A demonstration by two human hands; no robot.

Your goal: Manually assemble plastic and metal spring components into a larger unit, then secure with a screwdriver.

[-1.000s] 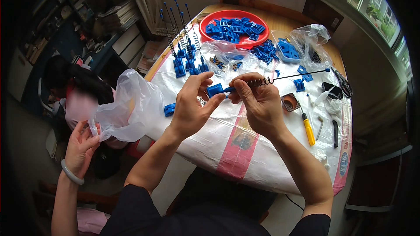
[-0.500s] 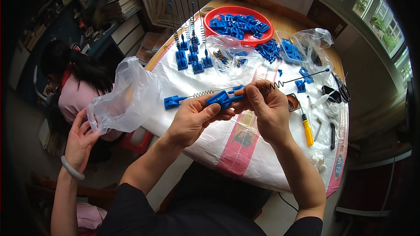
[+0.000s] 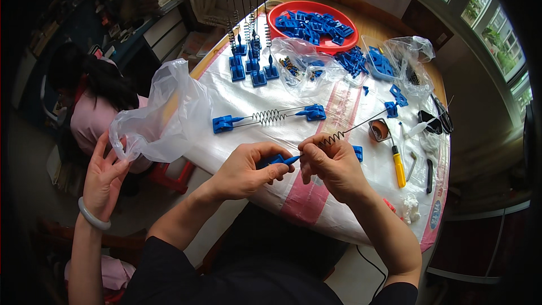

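My left hand (image 3: 243, 170) is closed around a blue plastic base (image 3: 275, 160), its pointed end sticking out toward the right. Thumb and fingers of my right hand (image 3: 333, 168) pinch a black spring rod (image 3: 332, 139) close to that point. Whether rod and base are joined is hidden by my fingers. The rod's thin straight end slants up to the right, over the table. Just beyond my hands, two finished-looking spring rods with blue bases (image 3: 226, 123) lie head to tail. Another blue piece (image 3: 358, 152) shows partly behind my right hand.
Several spring rods stand upright on blue bases (image 3: 258, 78) at the back left. Behind are a red basin (image 3: 354, 36) of blue parts and bags of small hardware. A yellow-handled screwdriver (image 3: 398, 170) lies right. Another person's braceletted hand (image 3: 104, 183) holds a plastic bag (image 3: 169, 118).
Both hands have come down toward me with the base and the spring rod, uncovering the pair of spring rods lying on the table. The other person's hand has shifted slightly.
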